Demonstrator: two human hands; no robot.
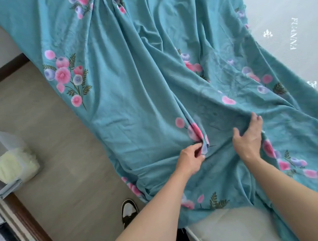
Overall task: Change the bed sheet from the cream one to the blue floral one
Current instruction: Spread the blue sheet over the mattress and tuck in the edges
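Two hands work near the bed's close edge. The left hand [191, 158] pinches a raised fold of the blue floral sheet [140, 74] between thumb and fingers; the right hand [249, 138], at its 3 o'clock, rests on the cloth with fingers spread and relaxed. The sheet runs crumpled from them toward 12 o'clock, hanging over the bed's left side. Bare mattress [289, 13] shows at 1 o'clock.

Right of the blue floral sheet [141, 83], bare mattress [289, 13] lies open; left of it, floor [48, 120] runs free to a plastic bin [0, 145], a shoe [129, 211] near its hanging edge
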